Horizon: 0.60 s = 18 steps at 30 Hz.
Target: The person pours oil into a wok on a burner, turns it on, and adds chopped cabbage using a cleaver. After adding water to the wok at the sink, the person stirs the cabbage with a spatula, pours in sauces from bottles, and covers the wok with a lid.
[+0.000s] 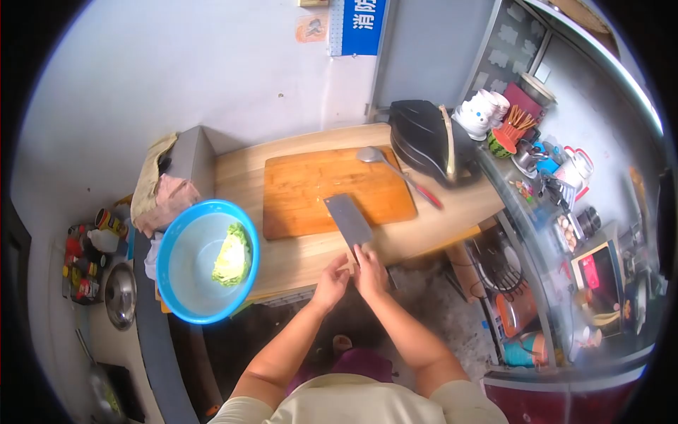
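My right hand [369, 271] is closed round the handle of a cleaver [349, 218]. The broad grey blade points away from me over the near edge of a wooden cutting board [296, 194]. Close beside it, my left hand [332, 283] is loosely bent with thumb and fingers apart, holding nothing that I can see. To the left, a blue basin [169, 297] contains a piece of leafy cabbage [232, 258]. A long spoon [402, 175] with a red-tipped handle lies across the board's right side.
A black lidded case [424, 134] stands on the table [240, 162] behind the board. Left of the board are a grey box [191, 152] and a cloth [166, 201]. A glass-sided counter [530, 233] with crockery and utensils runs along the right. A metal lid [120, 297] lies far left.
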Each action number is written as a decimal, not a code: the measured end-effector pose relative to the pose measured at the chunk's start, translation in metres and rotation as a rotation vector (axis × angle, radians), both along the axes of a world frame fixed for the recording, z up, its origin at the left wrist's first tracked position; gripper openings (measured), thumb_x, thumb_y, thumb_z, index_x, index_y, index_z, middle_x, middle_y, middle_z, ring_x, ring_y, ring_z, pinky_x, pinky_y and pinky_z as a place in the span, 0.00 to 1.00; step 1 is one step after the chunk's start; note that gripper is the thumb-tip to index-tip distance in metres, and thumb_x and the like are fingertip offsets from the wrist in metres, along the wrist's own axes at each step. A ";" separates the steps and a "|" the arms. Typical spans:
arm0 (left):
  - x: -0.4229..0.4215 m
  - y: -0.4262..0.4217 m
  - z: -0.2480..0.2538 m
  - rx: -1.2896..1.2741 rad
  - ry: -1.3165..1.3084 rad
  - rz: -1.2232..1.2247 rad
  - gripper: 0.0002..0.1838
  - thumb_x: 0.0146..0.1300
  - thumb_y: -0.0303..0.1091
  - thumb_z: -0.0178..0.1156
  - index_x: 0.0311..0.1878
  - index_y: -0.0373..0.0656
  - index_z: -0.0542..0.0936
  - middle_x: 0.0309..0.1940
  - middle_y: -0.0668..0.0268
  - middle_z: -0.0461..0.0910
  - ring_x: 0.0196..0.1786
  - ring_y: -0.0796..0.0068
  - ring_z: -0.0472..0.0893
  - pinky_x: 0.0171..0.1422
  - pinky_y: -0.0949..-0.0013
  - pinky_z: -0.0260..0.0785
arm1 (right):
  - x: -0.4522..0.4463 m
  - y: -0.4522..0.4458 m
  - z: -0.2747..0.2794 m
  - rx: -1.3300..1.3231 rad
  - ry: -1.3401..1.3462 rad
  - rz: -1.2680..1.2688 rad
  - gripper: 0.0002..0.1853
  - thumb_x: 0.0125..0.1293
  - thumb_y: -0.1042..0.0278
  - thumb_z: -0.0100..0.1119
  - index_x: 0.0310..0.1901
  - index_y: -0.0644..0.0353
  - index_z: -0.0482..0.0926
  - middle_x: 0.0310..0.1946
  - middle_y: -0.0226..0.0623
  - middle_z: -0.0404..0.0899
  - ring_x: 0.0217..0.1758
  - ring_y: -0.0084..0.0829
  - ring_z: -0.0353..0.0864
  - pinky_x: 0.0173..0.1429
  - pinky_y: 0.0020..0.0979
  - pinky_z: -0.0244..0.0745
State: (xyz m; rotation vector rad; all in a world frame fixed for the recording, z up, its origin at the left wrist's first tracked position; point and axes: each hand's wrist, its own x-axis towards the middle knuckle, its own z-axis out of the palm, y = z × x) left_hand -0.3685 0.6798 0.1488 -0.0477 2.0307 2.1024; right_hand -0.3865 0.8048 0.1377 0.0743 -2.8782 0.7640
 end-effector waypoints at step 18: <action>-0.146 -0.025 -0.046 -0.932 0.231 0.434 0.45 0.41 0.44 0.74 0.61 0.35 0.64 0.57 0.52 0.66 0.61 0.52 0.63 0.66 0.53 0.53 | -0.119 0.052 0.004 -0.060 -0.001 0.540 0.24 0.63 0.69 0.54 0.61 0.56 0.66 0.41 0.48 0.74 0.39 0.49 0.77 0.42 0.44 0.73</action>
